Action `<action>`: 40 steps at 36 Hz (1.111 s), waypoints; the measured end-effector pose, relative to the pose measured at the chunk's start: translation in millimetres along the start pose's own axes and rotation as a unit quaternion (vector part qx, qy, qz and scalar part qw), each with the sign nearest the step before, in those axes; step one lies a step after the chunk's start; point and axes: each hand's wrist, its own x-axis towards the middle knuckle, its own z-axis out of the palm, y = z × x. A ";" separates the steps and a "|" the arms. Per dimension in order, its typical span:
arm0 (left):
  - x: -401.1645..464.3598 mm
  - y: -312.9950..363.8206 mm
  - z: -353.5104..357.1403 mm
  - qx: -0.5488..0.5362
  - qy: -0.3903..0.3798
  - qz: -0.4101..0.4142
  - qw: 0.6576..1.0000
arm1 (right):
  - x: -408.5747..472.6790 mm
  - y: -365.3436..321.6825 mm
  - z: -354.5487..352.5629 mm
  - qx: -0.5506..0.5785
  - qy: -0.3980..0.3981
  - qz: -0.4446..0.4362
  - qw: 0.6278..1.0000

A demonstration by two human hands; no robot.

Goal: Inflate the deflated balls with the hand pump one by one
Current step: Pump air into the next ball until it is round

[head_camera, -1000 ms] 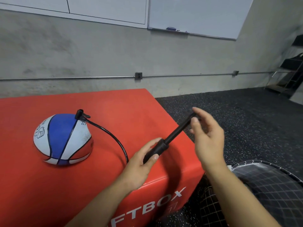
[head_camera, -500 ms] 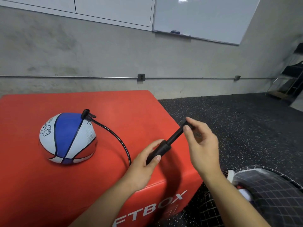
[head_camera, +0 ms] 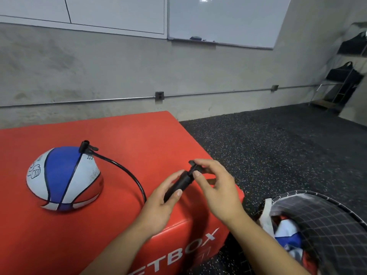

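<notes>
Ball [head_camera: 63,178] first, far left. Where does it sit?

— On top of the red box [head_camera: 127,135], toward its left side, well back from the front edge. It is blue, white and red, and sags flat at the bottom, so I judge it far from full.

— And the connection?

— A black nozzle [head_camera: 85,147] stands in the top of the ball, and a black hose [head_camera: 127,171] arcs from it rightward to the hand pump [head_camera: 177,185].

— The hands?

— Left hand [head_camera: 162,203] has fingers and thumb curled round the pump barrel, above the box's front right corner. Right hand [head_camera: 214,187] pinches the handle at the top, which sits nearly against the barrel.

— What could go wrong?

— 2 things. A hard stroke could tug the hose and lever the nozzle out of the valve, or drag the light ball toward the edge, since nothing steadies it. A fingertip pinch could also slip off the handle.

— Further right?

— A mesh basket [head_camera: 327,219] on the floor holds more limp balls [head_camera: 288,235].
</notes>
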 end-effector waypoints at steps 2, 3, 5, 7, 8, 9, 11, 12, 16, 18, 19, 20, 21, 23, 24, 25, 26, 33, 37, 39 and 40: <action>-0.2 -0.7 -0.8 -0.002 0.000 0.002 1.000 | 2.6 -1.6 -2.0 0.003 0.000 -0.004 1.000; -0.6 -1.0 -1.4 -0.003 0.000 0.001 1.000 | 4.0 -3.3 -2.3 0.006 0.003 -0.007 1.000; -1.0 -0.6 -2.3 -0.004 -0.002 -0.006 1.000 | 8.6 -6.6 -4.2 0.025 0.021 -0.011 0.999; -1.8 0.7 -2.3 -0.005 -0.005 -0.010 1.000 | 16.5 -7.4 -9.6 0.063 0.054 -0.011 0.996; -2.4 1.0 -2.4 -0.003 -0.006 -0.010 1.000 | 20.7 -6.8 -13.7 0.079 0.073 -0.012 0.994; -3.1 1.0 -2.4 0.001 -0.008 -0.011 1.000 | 24.8 -5.8 -18.9 0.089 0.088 -0.010 0.992; -4.4 0.0 -2.1 0.009 -0.009 -0.018 1.000 | 30.7 -5.1 -29.0 0.096 0.106 -0.005 0.990; -4.6 -0.5 -2.0 0.012 -0.010 -0.022 1.000 | 32.6 -5.7 -33.4 0.097 0.115 -0.004 0.989; -4.1 -1.2 -1.1 0.014 -0.018 -0.029 0.999 | 37.8 -9.9 -46.3 0.130 0.152 0.005 0.980; -4.3 -2.5 -1.7 0.011 -0.019 -0.028 0.999 | 39.4 -12.0 -47.4 0.147 0.161 0.013 0.976; -4.7 -3.2 -2.2 0.009 -0.017 -0.029 0.999 | 40.0 -12.9 -46.5 0.153 0.164 0.019 0.974; -5.0 -3.6 -2.7 0.008 -0.017 -0.030 0.999 | 40.2 -13.8 -44.8 0.155 0.167 0.021 0.974; -5.3 -3.8 -3.2 0.008 -0.017 -0.030 0.999 | 40.1 -14.0 -42.9 0.152 0.169 0.019 0.974; -5.5 -3.0 -4.0 0.007 -0.015 -0.030 0.999 | 39.3 -14.7 -37.4 0.135 0.171 0.008 0.976; -5.4 -2.4 -4.0 0.005 -0.014 -0.031 0.999 | 38.6 -14.5 -34.1 0.125 0.169 0.002 0.978; -5.2 -2.2 -3.9 0.003 -0.012 -0.032 0.999 | 37.3 -15.2 -30.5 0.118 0.163 -0.003 0.980; -5.2 -1.6 -3.8 0.001 -0.010 -0.034 0.999 | 36.1 -15.4 -26.5 0.111 0.156 -0.007 0.981; -2.7 -2.2 -4.5 0.005 0.011 -0.028 1.000 | 21.7 -18.4 -3.7 0.065 0.093 -0.026 0.993; -1.2 -1.1 -4.5 0.000 0.018 -0.022 1.000 | 13.0 -11.2 6.3 0.057 0.057 -0.026 0.996; -0.7 -1.2 -4.3 -0.012 0.017 -0.023 1.000 | 8.9 -7.4 9.3 0.044 0.039 -0.014 0.998; -0.5 -1.9 -4.0 -0.014 0.016 -0.024 0.999 | 7.0 -5.9 10.6 0.037 0.031 -0.010 0.999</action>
